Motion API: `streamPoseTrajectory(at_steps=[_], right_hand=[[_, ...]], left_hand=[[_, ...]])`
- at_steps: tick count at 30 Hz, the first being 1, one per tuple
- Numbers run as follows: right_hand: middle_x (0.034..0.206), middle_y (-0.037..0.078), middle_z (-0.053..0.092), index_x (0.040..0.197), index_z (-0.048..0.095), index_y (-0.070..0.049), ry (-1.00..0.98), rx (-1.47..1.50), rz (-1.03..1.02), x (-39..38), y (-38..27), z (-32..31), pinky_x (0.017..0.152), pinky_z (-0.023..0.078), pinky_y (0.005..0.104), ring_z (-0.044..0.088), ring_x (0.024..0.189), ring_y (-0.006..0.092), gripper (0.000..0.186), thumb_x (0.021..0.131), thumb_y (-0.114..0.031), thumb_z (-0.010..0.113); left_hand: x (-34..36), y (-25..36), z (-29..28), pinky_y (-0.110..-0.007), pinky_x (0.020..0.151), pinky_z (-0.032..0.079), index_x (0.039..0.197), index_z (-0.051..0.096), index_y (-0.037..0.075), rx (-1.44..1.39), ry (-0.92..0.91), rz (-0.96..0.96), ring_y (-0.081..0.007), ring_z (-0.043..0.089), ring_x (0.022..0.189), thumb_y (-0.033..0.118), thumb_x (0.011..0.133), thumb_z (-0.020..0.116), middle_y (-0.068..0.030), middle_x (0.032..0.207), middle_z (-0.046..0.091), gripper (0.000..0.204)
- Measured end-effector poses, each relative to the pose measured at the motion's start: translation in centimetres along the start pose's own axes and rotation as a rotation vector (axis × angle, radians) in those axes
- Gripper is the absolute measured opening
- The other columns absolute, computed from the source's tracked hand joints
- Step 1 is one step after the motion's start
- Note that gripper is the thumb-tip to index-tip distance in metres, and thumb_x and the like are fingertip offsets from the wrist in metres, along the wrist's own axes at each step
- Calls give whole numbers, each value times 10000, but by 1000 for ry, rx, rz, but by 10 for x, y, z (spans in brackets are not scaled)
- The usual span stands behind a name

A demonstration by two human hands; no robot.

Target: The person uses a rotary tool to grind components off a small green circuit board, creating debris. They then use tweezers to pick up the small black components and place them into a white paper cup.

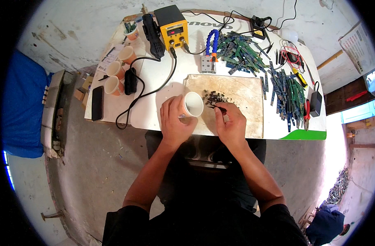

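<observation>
My left hand [175, 119] is wrapped round a white paper cup [193, 104] with an orange-printed side, tilted slightly beside a pile of small black chips [214, 97]. These lie on a worn beige board [251, 119] at the table's front middle. My right hand [231, 123] pinches a thin dark tool, apparently tweezers [216, 107], whose tip is at the chips' lower edge. Green and dark circuit-board strips [240, 53] are heaped behind the board, with another heap [288, 98] to its right.
A yellow-black soldering station [173, 30], cabled black tool [153, 37], blue flexible arm [212, 45], phone [98, 102] and paper cups [113, 85] stand or lie around the white table [146, 110]. Pliers [307, 115] and a black adapter [315, 102] sit at the right.
</observation>
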State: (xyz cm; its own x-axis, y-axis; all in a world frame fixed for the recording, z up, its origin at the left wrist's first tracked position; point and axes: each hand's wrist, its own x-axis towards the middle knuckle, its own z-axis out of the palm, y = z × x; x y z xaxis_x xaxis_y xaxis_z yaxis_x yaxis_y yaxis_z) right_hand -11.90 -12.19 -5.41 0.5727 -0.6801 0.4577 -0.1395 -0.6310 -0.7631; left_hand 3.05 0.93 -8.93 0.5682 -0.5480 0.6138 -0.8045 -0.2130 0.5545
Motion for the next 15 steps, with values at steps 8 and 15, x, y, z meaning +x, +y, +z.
streamPoseTrajectory(at_steps=[8, 15], right_hand=[[1003, 166, 754, 1094, 742, 1, 2, 7, -7, -1, 2, 1, 734, 598, 358, 750, 805, 283, 115, 982, -22, 754], [994, 166, 745, 1099, 741, -1, -7, 2, -41, -1, 3, 1, 738, 600, 364, 749, 816, 298, 121, 980, -20, 748]], left_hand=[[0, 0, 0, -507, 1094, 489, 1430, 576, 16, 3, -3, -1, -415, 593, 1267, 40, 680, 851, -202, 1345, 593, 799], [0, 0, 0, -506, 1099, 485, 1432, 579, 23, 16, -6, -3, -412, 591, 1271, 45, 679, 852, -199, 1347, 592, 801]])
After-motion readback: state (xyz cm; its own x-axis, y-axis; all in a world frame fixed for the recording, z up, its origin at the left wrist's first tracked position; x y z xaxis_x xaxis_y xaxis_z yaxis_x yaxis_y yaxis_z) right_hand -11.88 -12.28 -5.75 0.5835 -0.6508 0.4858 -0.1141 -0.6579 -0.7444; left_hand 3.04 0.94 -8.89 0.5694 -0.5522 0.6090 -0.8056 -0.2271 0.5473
